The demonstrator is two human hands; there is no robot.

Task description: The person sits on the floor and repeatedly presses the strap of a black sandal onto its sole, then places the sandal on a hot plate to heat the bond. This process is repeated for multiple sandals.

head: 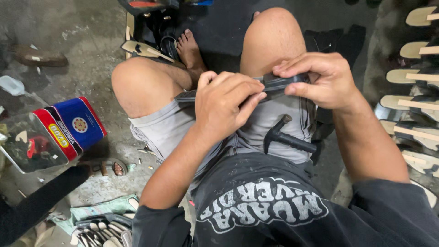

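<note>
A flat black rubbery sandal piece (274, 85), strap or upper by the look of it, is being held over the lap, just above the grey shorts (169, 130), between the two knees. The left hand (227, 103) is clamped over its left half, fingers (250, 101) curled down and pressed onto the top face. The right hand (322, 77) is pinching the other end at about 3 o'clock from the left, thumb underneath and fingertips folded over the edge. So both hands are closed on the same piece.

The step in hand looks like pressing or bending the piece into shape. Judging from that, an even squeeze along the length is called for next, with the grip kept firm so the piece isn't twisted.

A small dark metal hammer (286, 136) is lying untouched on the lap at 6 o'clock from the hands. A red and blue rectangular tin (68, 128) is seen on the concrete floor (91, 36) at 9 o'clock. Unfinished sandals with pale tan soles (414, 91) are stacked at 3 o'clock, cut off by the frame edge.

Most of the black piece is hidden under the left hand, so its real shape can't be made out. The dark pile by the bare foot (190, 50) at 12 o'clock is too murky to be identified.
</note>
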